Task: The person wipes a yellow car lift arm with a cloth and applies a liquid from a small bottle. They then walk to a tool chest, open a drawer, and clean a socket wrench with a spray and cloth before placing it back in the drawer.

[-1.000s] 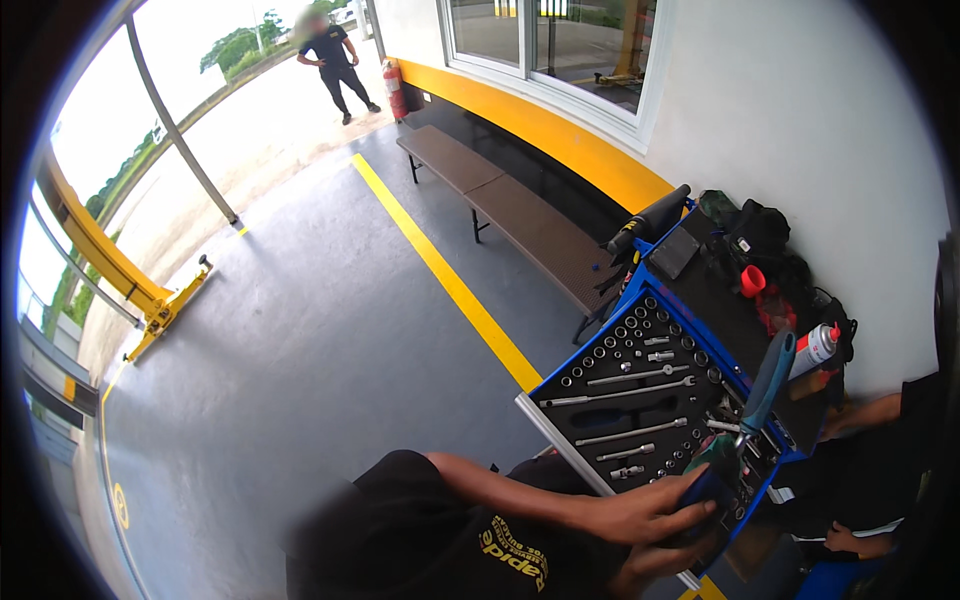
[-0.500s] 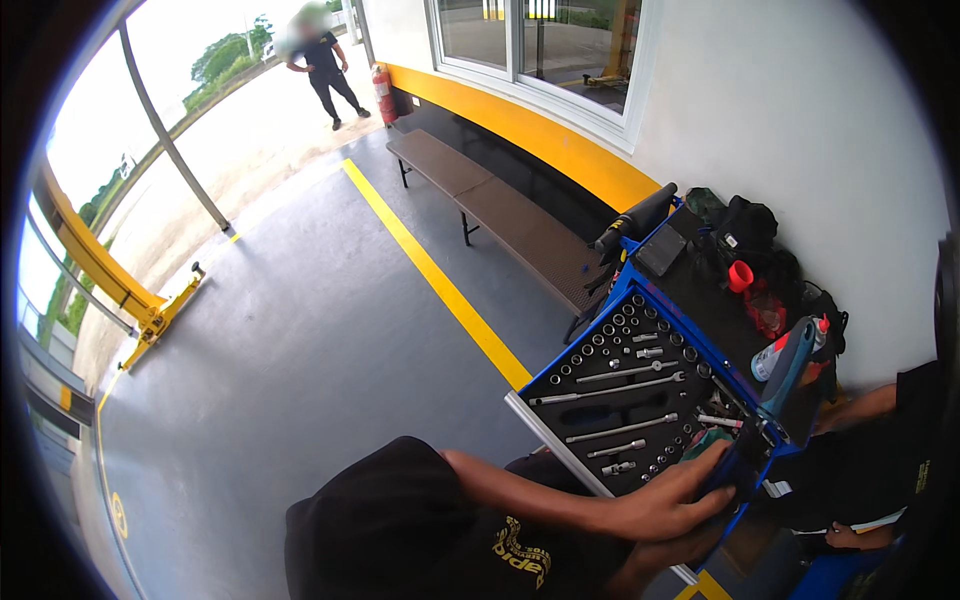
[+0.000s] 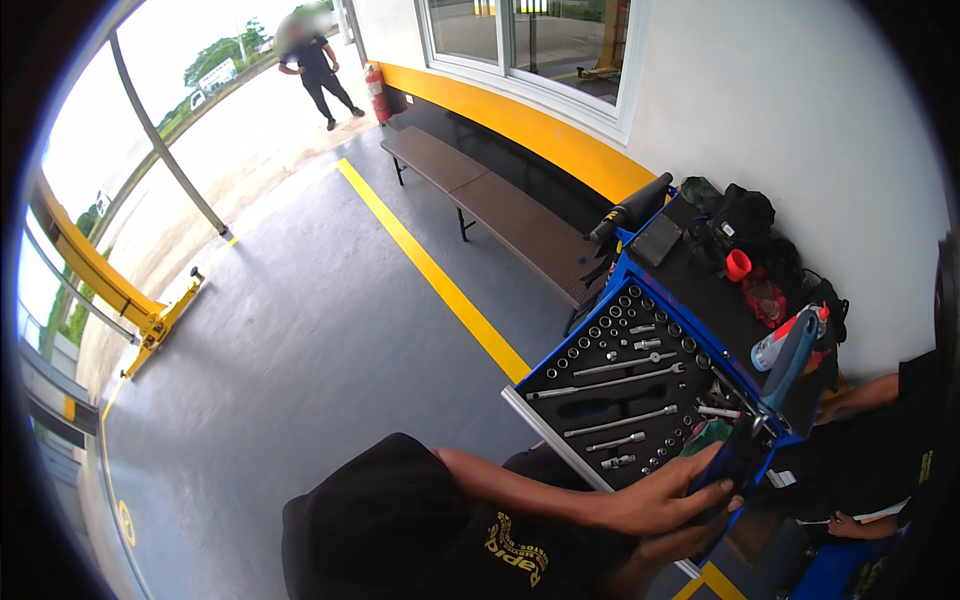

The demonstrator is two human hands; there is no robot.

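Observation:
My left hand (image 3: 668,496) reaches across the right side of an open tool drawer (image 3: 545,432), fingers bent around a dark object (image 3: 738,462) whose kind I cannot make out. Just below it, my right hand (image 3: 672,546) is partly covered by the left, its fingers mostly hidden. In the drawer's black foam lie rows of sockets (image 3: 587,342), a long wrench (image 3: 625,381), extension bars (image 3: 620,422) and a universal joint (image 3: 618,461). Beside my left hand, a green cloth-like item (image 3: 712,434) and loose small tools (image 3: 718,411) lie in the drawer's right part.
On the blue tool cart's top stand a spray can (image 3: 775,345), a blue-handled tool (image 3: 790,365), a red cup-like piece (image 3: 737,264) and dark bags (image 3: 745,220). A co-worker's hand (image 3: 850,526) is at right. A brown bench (image 3: 480,190) runs along the wall; another person (image 3: 320,75) stands far off.
The view has shifted slightly. My left fingers have curled a little further at the dark object. A white truck has come into sight outside, behind the distant person.

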